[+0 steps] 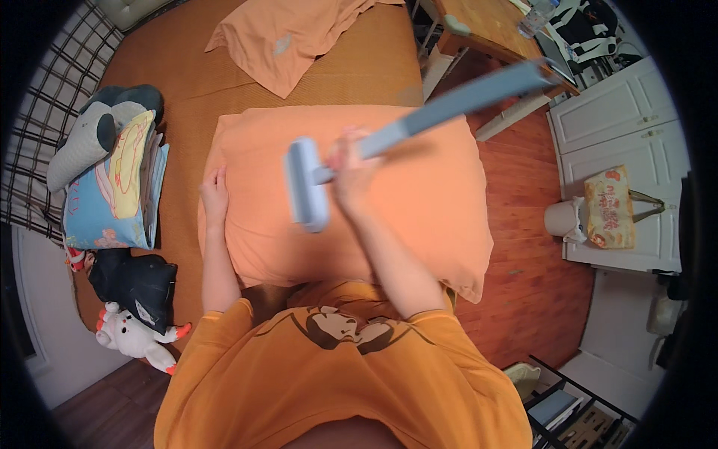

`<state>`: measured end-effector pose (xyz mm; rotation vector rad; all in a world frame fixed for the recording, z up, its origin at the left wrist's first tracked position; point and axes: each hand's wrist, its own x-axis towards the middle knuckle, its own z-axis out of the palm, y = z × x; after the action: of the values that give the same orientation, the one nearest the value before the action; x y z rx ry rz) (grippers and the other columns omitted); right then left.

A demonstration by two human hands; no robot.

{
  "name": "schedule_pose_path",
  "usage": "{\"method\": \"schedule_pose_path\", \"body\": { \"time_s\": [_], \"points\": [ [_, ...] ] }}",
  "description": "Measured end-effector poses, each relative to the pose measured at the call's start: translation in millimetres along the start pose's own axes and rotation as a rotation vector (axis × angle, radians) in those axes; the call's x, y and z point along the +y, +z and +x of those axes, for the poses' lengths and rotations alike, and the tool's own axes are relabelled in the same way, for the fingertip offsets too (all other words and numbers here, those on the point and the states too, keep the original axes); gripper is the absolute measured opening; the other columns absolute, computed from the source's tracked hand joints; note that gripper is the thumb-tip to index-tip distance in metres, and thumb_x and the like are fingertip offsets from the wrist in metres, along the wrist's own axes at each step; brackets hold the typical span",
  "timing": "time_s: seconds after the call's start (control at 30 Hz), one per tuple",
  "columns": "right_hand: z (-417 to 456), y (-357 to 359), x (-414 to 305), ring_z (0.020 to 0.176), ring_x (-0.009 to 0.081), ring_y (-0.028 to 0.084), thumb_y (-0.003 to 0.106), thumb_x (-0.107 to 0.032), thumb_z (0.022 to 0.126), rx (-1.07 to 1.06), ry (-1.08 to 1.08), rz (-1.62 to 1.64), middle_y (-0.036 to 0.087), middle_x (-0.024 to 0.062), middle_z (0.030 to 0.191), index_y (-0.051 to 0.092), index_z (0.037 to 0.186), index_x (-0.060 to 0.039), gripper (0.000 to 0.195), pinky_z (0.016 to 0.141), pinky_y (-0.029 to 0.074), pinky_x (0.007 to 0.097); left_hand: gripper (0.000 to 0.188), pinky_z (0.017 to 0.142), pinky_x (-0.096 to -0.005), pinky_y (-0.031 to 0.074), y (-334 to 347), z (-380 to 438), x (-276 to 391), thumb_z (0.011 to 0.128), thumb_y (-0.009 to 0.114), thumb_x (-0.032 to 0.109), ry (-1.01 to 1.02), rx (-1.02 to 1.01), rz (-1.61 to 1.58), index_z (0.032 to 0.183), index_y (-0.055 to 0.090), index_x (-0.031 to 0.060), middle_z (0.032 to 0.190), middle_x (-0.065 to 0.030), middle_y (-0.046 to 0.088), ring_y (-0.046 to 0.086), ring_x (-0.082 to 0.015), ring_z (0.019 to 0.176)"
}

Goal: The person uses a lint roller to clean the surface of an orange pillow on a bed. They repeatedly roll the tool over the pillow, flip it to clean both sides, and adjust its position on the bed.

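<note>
A pillow in an orange pillowcase (269, 168) lies in front of me across the bed's edge and my lap. My left hand (215, 196) rests on the pillow's left edge, its fingers curled over the fabric. In my right hand (350, 163) is a grey-blue lint brush (471, 101), gripped near its neck. Its T-shaped head (308, 184) is held above the pillow's middle, and its long handle slants up to the right. The brush and right hand are blurred. Whether the left fingers pinch the fabric is hard to see.
An orange cloth (291, 39) lies farther up the bed (185, 112). To the left are a grey plush toy (90, 134), folded bedding (112, 202), a black cushion (137, 283) and a white plush toy (132, 337). A wooden table (482, 28) stands at the right, beyond a waste bin (561, 219).
</note>
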<state>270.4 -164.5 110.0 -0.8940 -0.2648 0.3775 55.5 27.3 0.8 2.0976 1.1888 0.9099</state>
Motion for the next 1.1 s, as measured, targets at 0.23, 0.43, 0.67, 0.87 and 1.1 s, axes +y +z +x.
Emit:
{"method": "schedule_pose_path", "body": {
  "time_s": [0.23,0.43,0.67,0.87,1.1],
  "points": [
    [44.2,-181.6,-173.7,0.039,0.0078,0.032,0.054,-0.013,0.090,0.414,-0.288,-0.046,0.031,-0.0037,0.050,0.042,0.079,-0.0089,0.017,0.036,0.029,0.0242,0.036,0.051,-0.0349,0.034,-3.6,-2.2,20.2,0.094,0.052,0.022,-0.018,-0.019,-0.009,0.072,0.048,-0.0060,0.058,-0.0179,0.035,0.032,-0.0183,0.054],
    [0.0,-375.3,-249.8,0.043,0.0054,0.035,0.059,-0.015,0.089,0.625,-0.638,-1.172,0.036,-0.0031,0.054,0.039,0.064,-0.0093,0.033,0.039,0.026,0.0235,0.037,0.050,-0.0354,0.032,1.2,3.5,11.1,0.094,0.052,0.022,0.020,0.042,-0.065,0.071,0.047,-0.0059,0.057,-0.0160,0.035,0.032,-0.0158,0.055],
    [5.1,-231.7,-278.4,0.042,0.0065,0.030,0.053,-0.014,0.091,0.481,-0.669,-0.296,0.031,-0.0028,0.050,0.037,0.068,-0.0121,0.028,0.040,0.023,0.0221,0.038,0.050,-0.0343,0.032,-1.4,0.4,25.5,0.094,0.051,0.024,0.034,0.030,-0.035,0.071,0.046,-0.0060,0.057,-0.0137,0.033,0.032,-0.0143,0.055],
    [22.1,-24.7,-190.8,0.048,0.0081,0.030,0.045,-0.019,0.094,0.222,-0.251,0.277,0.029,-0.0031,0.052,0.033,0.067,-0.0142,0.030,0.048,0.030,0.0239,0.039,0.050,-0.0326,0.032,-4.2,-0.5,-2.4,0.094,0.051,0.027,0.025,0.018,-0.072,0.071,0.049,-0.0051,0.057,-0.0095,0.034,0.033,-0.0125,0.055],
    [-49.8,81.4,10.5,0.050,0.0084,0.044,0.052,-0.017,0.094,-0.232,0.092,0.032,0.044,0.0001,0.056,0.040,0.070,-0.0081,0.028,0.048,0.037,0.0232,0.041,0.052,-0.0298,0.030,1.4,5.8,0.6,0.095,0.050,0.028,-0.027,-0.043,-0.249,0.070,0.048,-0.0046,0.058,-0.0037,0.034,0.033,-0.0105,0.058]
  ]
}}
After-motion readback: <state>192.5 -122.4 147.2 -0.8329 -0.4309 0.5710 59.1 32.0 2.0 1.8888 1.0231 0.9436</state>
